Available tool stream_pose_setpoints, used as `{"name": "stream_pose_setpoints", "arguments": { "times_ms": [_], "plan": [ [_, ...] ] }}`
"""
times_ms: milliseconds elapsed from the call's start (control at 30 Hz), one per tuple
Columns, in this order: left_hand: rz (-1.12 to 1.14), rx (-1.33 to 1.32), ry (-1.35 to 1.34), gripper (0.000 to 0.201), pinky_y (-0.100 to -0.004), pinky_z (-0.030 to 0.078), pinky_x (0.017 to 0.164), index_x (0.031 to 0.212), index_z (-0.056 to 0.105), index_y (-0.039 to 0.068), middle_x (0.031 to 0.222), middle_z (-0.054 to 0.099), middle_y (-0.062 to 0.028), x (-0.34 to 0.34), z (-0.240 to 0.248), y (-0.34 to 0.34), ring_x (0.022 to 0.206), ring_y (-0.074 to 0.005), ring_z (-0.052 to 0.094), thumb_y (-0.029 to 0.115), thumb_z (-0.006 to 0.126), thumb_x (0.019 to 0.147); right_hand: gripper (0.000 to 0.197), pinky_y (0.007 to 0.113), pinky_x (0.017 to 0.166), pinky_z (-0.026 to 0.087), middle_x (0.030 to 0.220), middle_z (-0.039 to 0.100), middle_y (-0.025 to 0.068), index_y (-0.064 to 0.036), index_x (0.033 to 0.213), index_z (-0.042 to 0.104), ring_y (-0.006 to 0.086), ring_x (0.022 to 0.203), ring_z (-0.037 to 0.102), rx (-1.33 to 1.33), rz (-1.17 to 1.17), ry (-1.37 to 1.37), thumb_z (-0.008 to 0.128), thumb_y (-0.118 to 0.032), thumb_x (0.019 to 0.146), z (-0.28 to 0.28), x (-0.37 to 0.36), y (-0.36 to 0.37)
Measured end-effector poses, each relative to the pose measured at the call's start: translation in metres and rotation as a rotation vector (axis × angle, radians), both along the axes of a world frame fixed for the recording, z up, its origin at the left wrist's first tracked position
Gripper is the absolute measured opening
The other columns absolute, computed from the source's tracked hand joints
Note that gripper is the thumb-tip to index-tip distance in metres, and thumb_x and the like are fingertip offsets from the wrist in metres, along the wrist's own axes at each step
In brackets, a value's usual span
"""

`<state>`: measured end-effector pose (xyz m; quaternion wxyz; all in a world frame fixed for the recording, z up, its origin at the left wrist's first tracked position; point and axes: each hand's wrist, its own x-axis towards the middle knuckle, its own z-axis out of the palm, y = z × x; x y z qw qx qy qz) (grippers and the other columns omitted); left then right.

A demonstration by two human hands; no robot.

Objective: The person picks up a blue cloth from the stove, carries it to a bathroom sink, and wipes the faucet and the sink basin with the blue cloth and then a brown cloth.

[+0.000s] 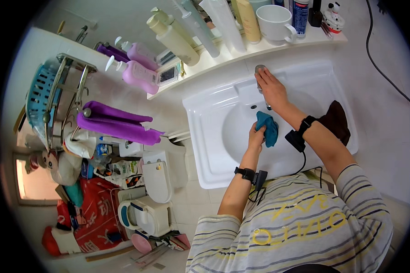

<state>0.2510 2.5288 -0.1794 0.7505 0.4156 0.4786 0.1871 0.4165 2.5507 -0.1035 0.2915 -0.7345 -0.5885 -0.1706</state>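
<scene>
Left hand: From the head view, we look down and see it over the bowl of the sink. Its fingers are closed around a bunch of cloth.
Blue cloth: It is in the left hand, crumpled, over the bowl and just below the tap's spout.
Right hand: It lies on top of the tap. Its fingers are long and close together, but we cannot tell if they grip it.
Tap: It is shiny metal and stands at the back of the sink, partly under the right hand.
Sink: It is white, with a round bowl and a wide rim.
Brown cloth: It lies on the right side of the sink, near our right forearm.
Shelf: It is above the sink. We see a white cup and a pink pump bottle on it.
Purple towel: It hangs left of the sink.
Striped shirt: We wear it, with a black band on our left wrist.
</scene>
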Motion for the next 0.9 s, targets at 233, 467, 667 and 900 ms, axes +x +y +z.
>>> {"name": "stream_pose_setpoints", "arguments": {
  "times_ms": [233,467,667,900],
  "plan": [
    [-0.163,-0.042,-0.017,0.031,-0.0282,0.046,0.065,0.117,0.05,0.012,0.091,0.057,-0.0016,0.017,-0.004,0.03,0.08,-0.0127,0.056,0.013,0.052,0.086,0.043,0.031,0.09,0.046,0.128,0.05,0.0116,-0.0068,0.119,0.054,0.0256,0.12,0.047,0.01,-0.03,-0.071,0.05,-0.003,0.077,0.004,-0.003,0.002],
    [-0.127,-0.063,-0.109,0.028,-0.0282,0.046,0.06,0.114,0.052,0.012,0.09,0.058,0.0001,0.026,-0.019,0.041,0.075,-0.0107,0.056,0.012,0.051,0.086,0.04,0.031,0.089,0.047,0.124,0.053,0.0111,-0.0059,0.115,0.055,0.0263,0.119,0.048,0.046,-0.019,-0.012,0.051,-0.002,0.075,0.011,-0.009,0.006],
    [-0.15,-0.077,-0.066,0.031,-0.0295,0.043,0.064,0.116,0.051,0.013,0.094,0.057,-0.0002,0.033,-0.016,0.039,0.081,-0.0121,0.055,0.011,0.052,0.085,0.033,0.034,0.089,0.046,0.114,0.054,0.0094,-0.0035,0.107,0.054,0.0284,0.115,0.049,0.073,-0.029,-0.036,0.056,-0.006,0.075,0.013,-0.001,0.006],
    [-0.194,-0.104,-0.027,0.032,-0.0317,0.04,0.068,0.114,0.054,0.015,0.096,0.056,-0.0008,0.03,-0.021,0.036,0.087,-0.0135,0.052,0.009,0.052,0.082,0.031,0.034,0.091,0.045,0.114,0.054,0.0087,-0.0044,0.107,0.055,0.0269,0.116,0.048,0.075,-0.015,0.044,0.056,-0.006,0.076,0.017,-0.005,0.008]
  ]
}}
